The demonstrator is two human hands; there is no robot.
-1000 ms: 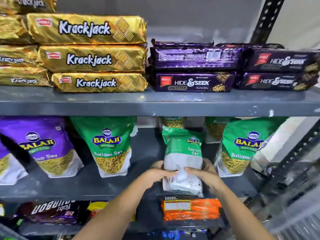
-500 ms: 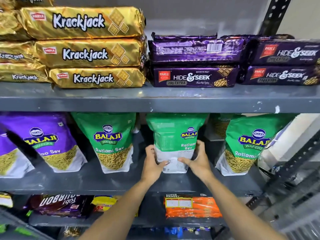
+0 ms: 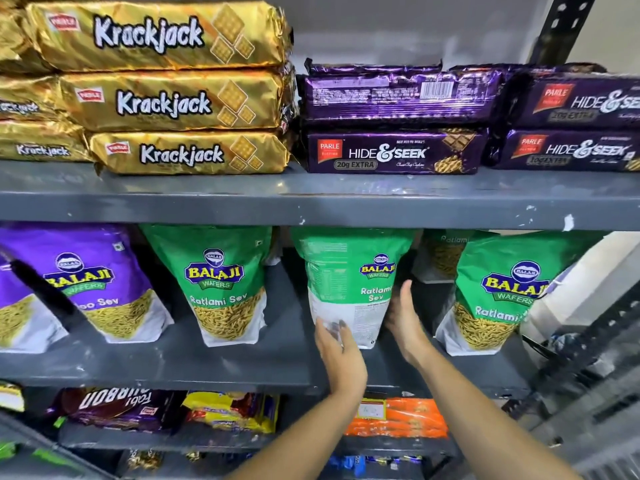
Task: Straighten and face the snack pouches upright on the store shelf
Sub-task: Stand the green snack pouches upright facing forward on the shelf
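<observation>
A green Balaji Ratlami Sev pouch (image 3: 349,282) stands upright on the grey middle shelf (image 3: 173,358), its back panel with small print facing out. My left hand (image 3: 341,355) has its fingertips on the pouch's lower left corner. My right hand (image 3: 405,320) lies flat and open against the pouch's right edge, thumb up. Front-facing pouches stand on both sides: a green one to the left (image 3: 221,282), a green one to the right (image 3: 502,292), and a purple one (image 3: 86,282) at far left. Another green pouch (image 3: 443,254) sits behind.
The shelf above carries stacked gold Krackjack packs (image 3: 166,95) and purple Hide & Seek packs (image 3: 391,150). Below lie Bourbon (image 3: 114,403), yellow (image 3: 232,410) and orange packets (image 3: 398,417). A dark slotted upright (image 3: 568,26) bounds the right side.
The green pouch went from lying tilted forward in both hands to standing upright further back on the shelf. My right hand has let go and flattened; my left slid down to the bottom corner.
</observation>
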